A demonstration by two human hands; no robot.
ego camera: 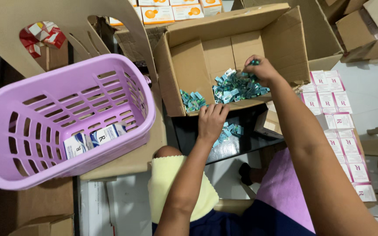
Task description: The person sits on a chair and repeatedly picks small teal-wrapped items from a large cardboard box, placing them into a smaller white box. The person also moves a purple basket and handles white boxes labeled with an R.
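Dozens of small teal sachets (237, 86) lie heaped on the floor of the open cardboard box (281, 35), toward its front edge, with a smaller clump (192, 100) near the front left corner. My right hand (261, 69) reaches into the heap, fingers pinching one sachet. My left hand (212, 121) rests at the box's front edge, fingers pressed together over a few sachets (229, 131) on the dark surface (193, 135). I judge the sorting well short of done: most sachets remain in the box. Two white-and-blue cartons (93, 140) sit in the lilac basket (66, 175). About twenty white-and-pink cartons (344, 144) line the right side.
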